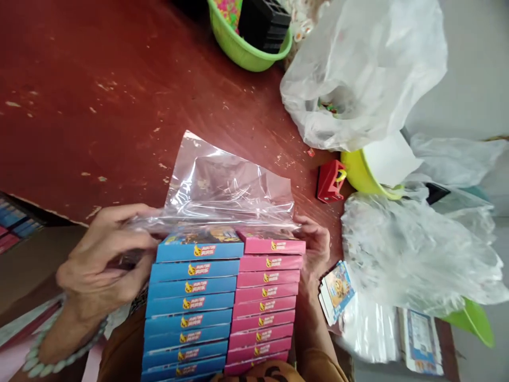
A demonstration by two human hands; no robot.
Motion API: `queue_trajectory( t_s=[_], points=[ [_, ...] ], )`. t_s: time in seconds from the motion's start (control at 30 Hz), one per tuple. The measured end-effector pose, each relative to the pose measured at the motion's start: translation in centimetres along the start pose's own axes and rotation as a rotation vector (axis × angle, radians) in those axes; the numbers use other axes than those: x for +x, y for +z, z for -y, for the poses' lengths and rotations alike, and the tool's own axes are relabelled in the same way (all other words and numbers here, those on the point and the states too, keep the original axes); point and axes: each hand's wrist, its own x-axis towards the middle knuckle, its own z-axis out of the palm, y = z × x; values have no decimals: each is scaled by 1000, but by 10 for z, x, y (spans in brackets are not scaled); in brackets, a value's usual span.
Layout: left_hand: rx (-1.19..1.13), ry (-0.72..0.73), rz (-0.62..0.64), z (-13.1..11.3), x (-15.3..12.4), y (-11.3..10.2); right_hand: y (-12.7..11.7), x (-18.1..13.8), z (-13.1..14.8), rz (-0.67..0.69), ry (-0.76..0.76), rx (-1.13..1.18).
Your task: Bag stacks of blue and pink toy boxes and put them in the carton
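Two side-by-side stacks of small boxes, blue boxes (pixel 214 286) and pink boxes (pixel 282 292), stand in front of my body. A clear plastic bag (pixel 234 183) lies along their top end, its loose part spread over the red table. At the left, my left hand (pixel 105 254) has its fingers closed on the bag's gathered edge, beside the blue stack. My right hand (pixel 316 241) grips the bag's opposite edge next to the pink stack. Part of that hand is hidden behind the boxes.
The red table (pixel 79 106) has worn paint. A green basin (pixel 250 55) with black items stands at the far side. To the right are a white plastic bag (pixel 369 69), a red tape dispenser (pixel 331 181), a yellow basin (pixel 358 167) and flattened cartons (pixel 338 289).
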Motion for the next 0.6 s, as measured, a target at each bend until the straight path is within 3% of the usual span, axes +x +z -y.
queue_trajectory(
  t_s=[0.1, 0.27, 0.4, 0.6],
  points=[
    [-53, -229, -94, -6, 7, 6, 3, 10, 0, -81, 31, 167],
    [43, -463, -97, -29, 23, 11, -5, 25, 17, 171, 118, 127],
    [124, -470, -26, -40, 32, 9, -9, 34, 20, 325, 160, 81],
    [108, -266, 94, -37, 31, 6, -18, 41, 12, 423, 166, 19]
  ],
)
